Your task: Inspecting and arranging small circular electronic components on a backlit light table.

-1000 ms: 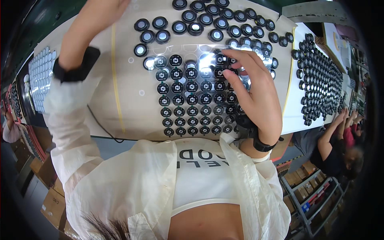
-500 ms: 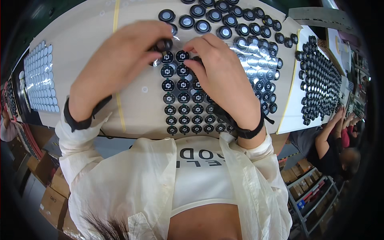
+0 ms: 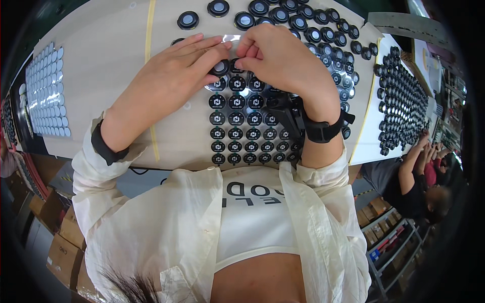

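Observation:
A sheet of round black stickers with white marks [image 3: 237,102] lies on the table in front of me. At its far left corner, my left hand [image 3: 174,76] has a black round part with a pale centre [image 3: 220,67] between thumb and forefinger, the other fingers stretched out. Close beside it, my right hand [image 3: 283,58] is bent over the sheet with thumb and fingertips pinched; what they grip is hidden. A strip of shiny clear film [image 3: 231,38] shows between the two hands. My right wrist and its black strap cover some of the stickers.
Several more black round parts [image 3: 298,22] stand at the far side, some on the glossy film at right. A sheet of white discs [image 3: 50,96] lies at far left. Rows of black parts [image 3: 399,101] fill a white board at right. Yellow tape [image 3: 150,76] crosses the table. Other people work at far right.
My left hand, blurred before with a black round part, has moved right and lowered the part to the sheet's corner. My right hand has shifted slightly up and right. The sheet appears slightly shifted.

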`<state>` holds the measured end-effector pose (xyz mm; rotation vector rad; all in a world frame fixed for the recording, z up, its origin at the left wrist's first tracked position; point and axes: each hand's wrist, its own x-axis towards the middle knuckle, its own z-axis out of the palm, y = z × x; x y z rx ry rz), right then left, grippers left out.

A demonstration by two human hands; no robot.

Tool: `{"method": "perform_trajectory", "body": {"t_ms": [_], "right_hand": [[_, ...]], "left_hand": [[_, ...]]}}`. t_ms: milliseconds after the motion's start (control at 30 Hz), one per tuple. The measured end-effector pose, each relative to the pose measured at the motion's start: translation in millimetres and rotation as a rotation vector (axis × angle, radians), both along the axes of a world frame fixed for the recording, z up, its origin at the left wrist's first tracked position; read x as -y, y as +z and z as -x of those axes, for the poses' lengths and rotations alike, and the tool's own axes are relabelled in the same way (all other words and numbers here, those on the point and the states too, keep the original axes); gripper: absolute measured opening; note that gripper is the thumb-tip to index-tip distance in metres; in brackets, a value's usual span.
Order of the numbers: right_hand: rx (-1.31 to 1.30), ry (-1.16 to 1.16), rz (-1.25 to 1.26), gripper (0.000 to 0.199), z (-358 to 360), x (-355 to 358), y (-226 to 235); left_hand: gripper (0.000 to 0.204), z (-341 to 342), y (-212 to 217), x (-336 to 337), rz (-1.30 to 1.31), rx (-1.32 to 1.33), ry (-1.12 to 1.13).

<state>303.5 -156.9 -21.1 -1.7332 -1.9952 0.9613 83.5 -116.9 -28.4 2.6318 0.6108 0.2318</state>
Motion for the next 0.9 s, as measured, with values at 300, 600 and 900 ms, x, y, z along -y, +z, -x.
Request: {"method": "perform_trajectory", "body": {"t_ms": [300,600,900], "right_hand": [[-0.158,-0.056,0.028,0.013,-4,16,24],[-0.805,-0.38,0.004,0.014,-20,70,46],[-1.091,-0.415,0.073,0.016,-16,59,35]], "left_hand": [[0.05,2,-5,-1,0.059,0.015,0.036],[0.049,-1,28,-3,0.555,0.406,0.174],[0.047,-33,23,14,0.902,0.721,0.265]]}}
